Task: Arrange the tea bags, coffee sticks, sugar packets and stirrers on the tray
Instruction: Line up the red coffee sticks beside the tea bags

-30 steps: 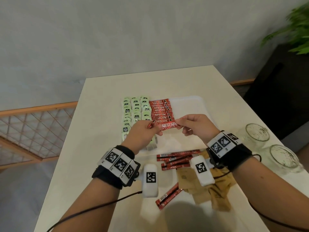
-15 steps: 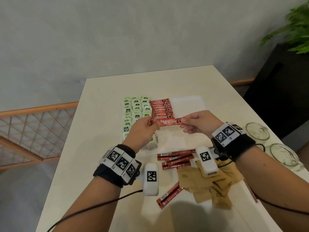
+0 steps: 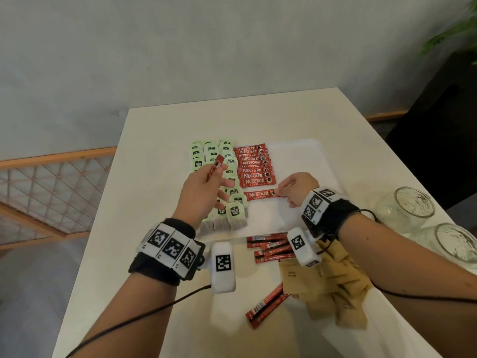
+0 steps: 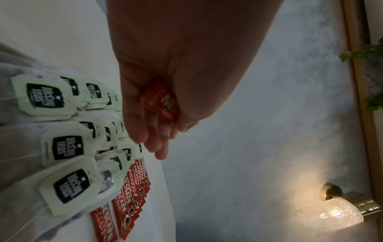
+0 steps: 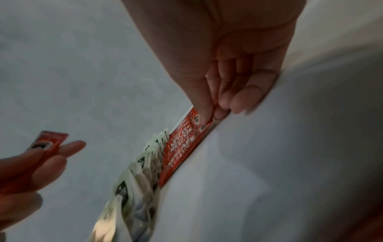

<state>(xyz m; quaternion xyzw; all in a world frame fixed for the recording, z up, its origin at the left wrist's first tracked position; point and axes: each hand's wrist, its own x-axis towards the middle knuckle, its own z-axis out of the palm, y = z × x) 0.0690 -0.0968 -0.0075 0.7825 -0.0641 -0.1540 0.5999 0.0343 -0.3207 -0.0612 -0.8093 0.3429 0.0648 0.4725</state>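
Two hands: right hand fingers pinched on tray's nearest coffee stick; left hand gripping another stick.
Risk: row beyond tray's near stick could be skewed.

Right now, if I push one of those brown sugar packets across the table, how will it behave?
The sugar packets look flat, crumpled and thin, so probably light and floppy. They lie overlapped, so pushing one likely drags its neighbours. Unlikely to roll.
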